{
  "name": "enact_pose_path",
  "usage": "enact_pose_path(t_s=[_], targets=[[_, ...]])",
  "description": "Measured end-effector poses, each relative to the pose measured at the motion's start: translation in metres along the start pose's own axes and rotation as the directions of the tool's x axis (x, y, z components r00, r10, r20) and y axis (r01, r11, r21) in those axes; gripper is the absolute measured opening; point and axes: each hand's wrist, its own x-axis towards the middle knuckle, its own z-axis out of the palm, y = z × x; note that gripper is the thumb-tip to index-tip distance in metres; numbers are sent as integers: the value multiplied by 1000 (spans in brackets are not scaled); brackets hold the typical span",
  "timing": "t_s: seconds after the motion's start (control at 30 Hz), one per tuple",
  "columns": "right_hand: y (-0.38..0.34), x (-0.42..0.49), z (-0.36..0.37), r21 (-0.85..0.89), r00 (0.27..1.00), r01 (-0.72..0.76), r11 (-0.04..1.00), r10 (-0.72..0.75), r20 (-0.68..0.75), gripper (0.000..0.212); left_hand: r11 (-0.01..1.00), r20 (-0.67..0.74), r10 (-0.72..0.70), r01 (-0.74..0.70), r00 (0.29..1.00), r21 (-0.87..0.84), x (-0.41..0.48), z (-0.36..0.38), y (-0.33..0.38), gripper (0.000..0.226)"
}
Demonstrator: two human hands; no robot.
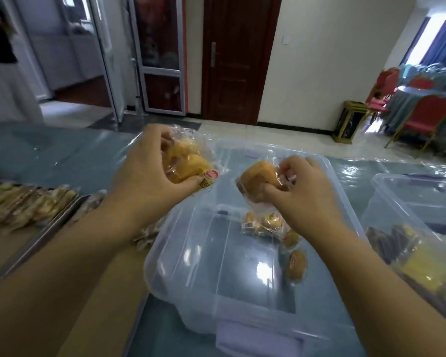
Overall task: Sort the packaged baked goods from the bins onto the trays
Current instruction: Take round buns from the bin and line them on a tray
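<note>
Golden buns in clear film are being held above the clear plastic bin (pixel 327 176), two packets in all. The left hand (pixel 144 176) is gripping the first packet (pixel 188 161) with fingers curled round it, over the bin's far-left corner. The right hand (pixel 304 191) is pinching the second packet (pixel 257 177) between thumb and curled fingers, over the bin's middle. Both packets are hanging clear of the bin floor.

Assessment: the lift is looking complete and the carry to the metal tray (pixel 44 235) on the left is looking due. The buns are appearing soft, so a light hold on the film edge is advisable rather than a squeeze on the crumb. Each packet is best laid in line with goods of its own kind, not dropped across the row of packets (pixel 31 202) lying on that tray.

Count: two hands, one packet each. Loose packets (pixel 291 238) are lying against the bin's right side, three or four; blur is preventing a firm figure. A second bin (pixel 396 181) is standing just beside on the right, holding dark and yellow goods, number unreadable. More wrapped goods (pixel 93 199) are lying beyond the tray's rim; whether on a further tray cannot be told.
</note>
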Motion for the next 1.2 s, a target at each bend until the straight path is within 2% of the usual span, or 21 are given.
enact_pose_path(t_s=[0.13, 0.3, 0.37, 0.47, 0.63, 0.77, 0.97, 1.07, 1.2], targets=[[-61, -24, 13, 126, 995, 69, 990, -59, -76, 26, 996, -154, -75, 65, 985, -65, -41, -51, -29, 65], [-140, -64, 54, 209, 990, 138, 968, -140, -6, 25, 984, -150, -165, 153, 975, -86, -92, -117, -82, 66], [-168, -82, 80, 222, 988, 146, 964, -153, 11, 24, 978, -159, -196, 182, 968, -99, -114, -148, -109, 59], [-206, -113, 125, 213, 991, 104, 971, -119, 57, 26, 958, -135, -267, 249, 954, -142, -149, -197, -151, 56], [-257, -160, 200, 252, 983, 29, 967, -73, 166, 27, 905, -50, -423, 418, 905, -81, -204, -261, -227, 66], [-289, -181, 254, 235, 955, -5, 972, -66, 291, 24, 887, -52, -462, 459, 886, -53, -224, -301, -274, 52], [-325, -177, 336, 271, 924, -81, 959, -30, 381, 29, 844, -72, -536, 533, 841, -55, -225, -345, -350, 47], [-341, -165, 383, 287, 920, -112, 951, -9, 391, 32, 817, -97, -576, 576, 812, -36, -214, -365, -392, 56], [-368, -140, 451, 323, 906, -169, 931, 17, 423, 33, 777, -59, -629, 626, 775, -69, -186, -394, -448, 52]])
